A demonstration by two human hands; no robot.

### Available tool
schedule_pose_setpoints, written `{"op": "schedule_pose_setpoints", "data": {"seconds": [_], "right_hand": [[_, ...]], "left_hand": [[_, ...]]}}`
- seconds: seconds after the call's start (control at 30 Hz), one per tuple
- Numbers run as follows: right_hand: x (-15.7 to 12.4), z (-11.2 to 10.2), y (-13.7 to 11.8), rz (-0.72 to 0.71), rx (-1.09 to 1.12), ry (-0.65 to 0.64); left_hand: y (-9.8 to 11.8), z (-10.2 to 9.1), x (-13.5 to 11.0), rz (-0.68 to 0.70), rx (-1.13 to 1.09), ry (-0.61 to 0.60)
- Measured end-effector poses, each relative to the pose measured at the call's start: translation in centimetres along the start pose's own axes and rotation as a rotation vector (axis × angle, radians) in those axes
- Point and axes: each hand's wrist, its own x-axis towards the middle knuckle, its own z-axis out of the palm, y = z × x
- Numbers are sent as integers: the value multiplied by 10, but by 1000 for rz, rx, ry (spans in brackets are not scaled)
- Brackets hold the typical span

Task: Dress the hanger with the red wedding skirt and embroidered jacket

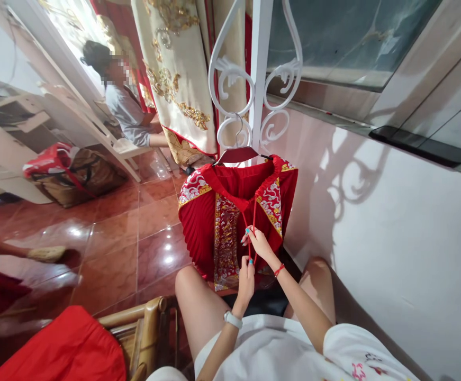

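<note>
A red pleated garment [204, 222] with gold embroidered bands hangs on a dark red hanger [236, 154] hooked to a white scrolled metal stand [259, 79]. Two thin red drawstrings [250, 225] fall from its waistband. My right hand [259, 243], with a red bracelet at the wrist, pinches the strings in front of the garment. Just below it, my left hand [246, 278], with a white watch on the wrist, is closed on the lower ends of the same strings. I sit with my knees under the garment.
A white wall [392, 238] and window ledge run along the right. A wooden chair [146, 328] with red cloth [63, 349] stands at lower left. Another person [125, 106] sits at the back near a cream embroidered hanging [178, 69]. A bag [77, 172] lies on the red tiled floor.
</note>
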Motion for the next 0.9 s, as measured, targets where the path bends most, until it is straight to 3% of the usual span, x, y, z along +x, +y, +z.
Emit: {"op": "schedule_pose_setpoints", "data": {"seconds": [0.1,0.23,0.37,0.47,0.57,0.7,0.8,0.9], "right_hand": [[-2,3,-31,62,155,-130],[16,-2,-100,158,302,-317],[58,-11,-168,425,358,-292],[85,-11,-201,490,397,-260],[96,-2,-212,477,425,-263],[93,16,-194,410,417,-308],[91,23,-178,311,306,-276],[91,22,-172,236,192,-247]], "left_hand": [[18,-5,-27,-31,-117,-108],[48,-15,-60,-93,-261,-318],[84,-46,-80,-9,-251,-441],[103,-77,-98,24,-184,-432],[106,-96,-114,1,-177,-507],[86,-95,-110,-79,-152,-589],[72,-95,-86,-26,-27,-451],[84,-109,-52,182,247,-219]]}}
